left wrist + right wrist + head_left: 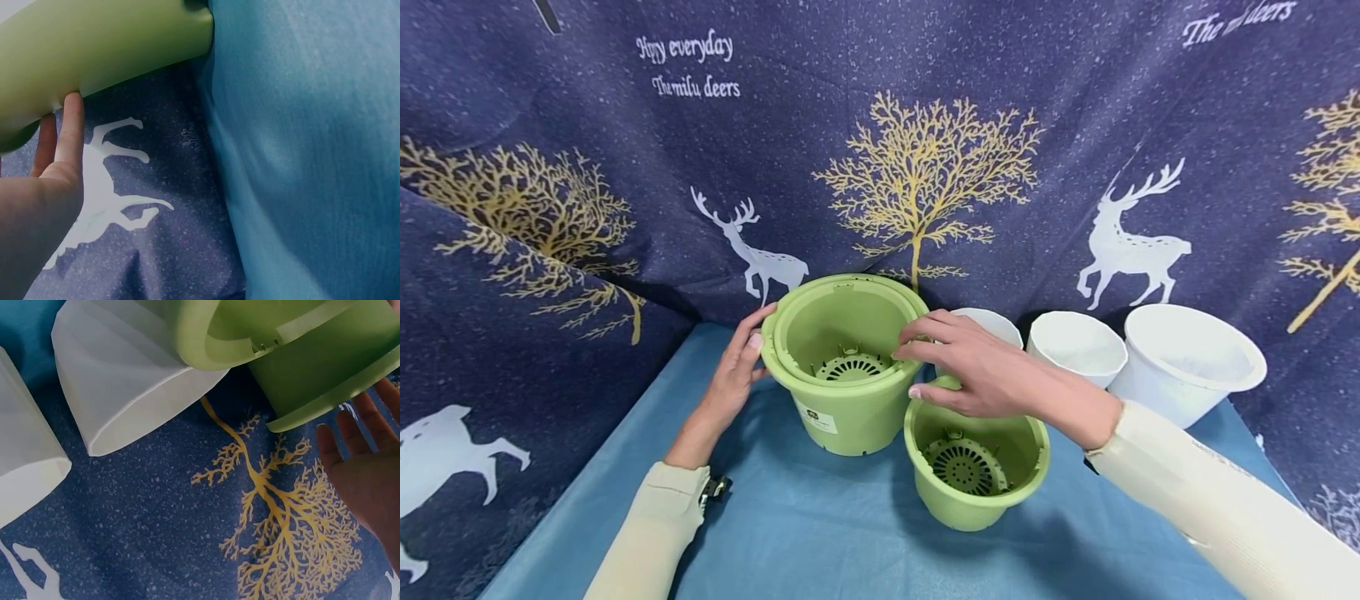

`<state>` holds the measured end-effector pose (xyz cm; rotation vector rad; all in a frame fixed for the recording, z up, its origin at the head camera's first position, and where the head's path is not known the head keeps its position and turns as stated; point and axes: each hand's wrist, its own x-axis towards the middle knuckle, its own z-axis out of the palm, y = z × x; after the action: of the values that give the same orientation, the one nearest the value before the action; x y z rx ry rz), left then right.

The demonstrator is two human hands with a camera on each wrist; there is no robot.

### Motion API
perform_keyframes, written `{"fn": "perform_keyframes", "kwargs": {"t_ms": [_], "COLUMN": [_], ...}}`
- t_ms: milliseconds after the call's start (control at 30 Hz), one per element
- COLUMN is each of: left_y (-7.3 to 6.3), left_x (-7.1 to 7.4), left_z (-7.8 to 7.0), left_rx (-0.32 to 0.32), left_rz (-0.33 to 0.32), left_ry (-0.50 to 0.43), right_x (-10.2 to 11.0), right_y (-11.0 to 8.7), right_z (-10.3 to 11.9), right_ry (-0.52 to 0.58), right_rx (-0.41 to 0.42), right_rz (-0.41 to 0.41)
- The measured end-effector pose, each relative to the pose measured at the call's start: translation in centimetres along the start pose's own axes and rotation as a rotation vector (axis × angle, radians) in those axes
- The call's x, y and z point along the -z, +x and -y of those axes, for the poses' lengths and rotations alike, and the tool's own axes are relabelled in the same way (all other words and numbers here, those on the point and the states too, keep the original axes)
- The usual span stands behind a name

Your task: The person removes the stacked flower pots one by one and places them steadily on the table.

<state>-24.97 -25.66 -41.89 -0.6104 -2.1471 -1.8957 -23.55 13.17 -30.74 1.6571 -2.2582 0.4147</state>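
Note:
A large green plastic flowerpot (857, 421) with a paper label stands near the back of the table, and another green pot (812, 325) with a slotted base sits nested inside it. My left hand (733, 379) touches the left side of the rim; in the left wrist view its straight fingers (72, 134) rest against the pot wall. Over the right side of the rim is my right hand (958, 358), its fingers loosely bent. In the right wrist view those fingers (359, 437) are spread beside the rim. A smaller green pot (966, 512) stands below the right hand, partly covered by it.
Three white pots stand in a row at the back right: one partly hidden pot (996, 325), a faceted pot (1078, 346) and a larger wide-rimmed pot (1165, 400). A blue cloth (820, 533) covers the table. A dark printed curtain (850, 225) hangs close behind.

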Motion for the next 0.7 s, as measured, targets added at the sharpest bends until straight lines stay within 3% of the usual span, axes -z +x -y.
{"fn": "perform_keyframes", "kwargs": {"t_ms": [700], "left_y": [0.1], "left_x": [0.0], "left_z": [0.2], "left_rx": [-0.019], "left_rz": [0.004], "left_ry": [-0.006], "right_x": [-1.6], "right_y": [1.8], "right_z": [-0.8], "right_ry": [-0.038], "right_rx": [-0.158], "right_rz": [0.244]}}
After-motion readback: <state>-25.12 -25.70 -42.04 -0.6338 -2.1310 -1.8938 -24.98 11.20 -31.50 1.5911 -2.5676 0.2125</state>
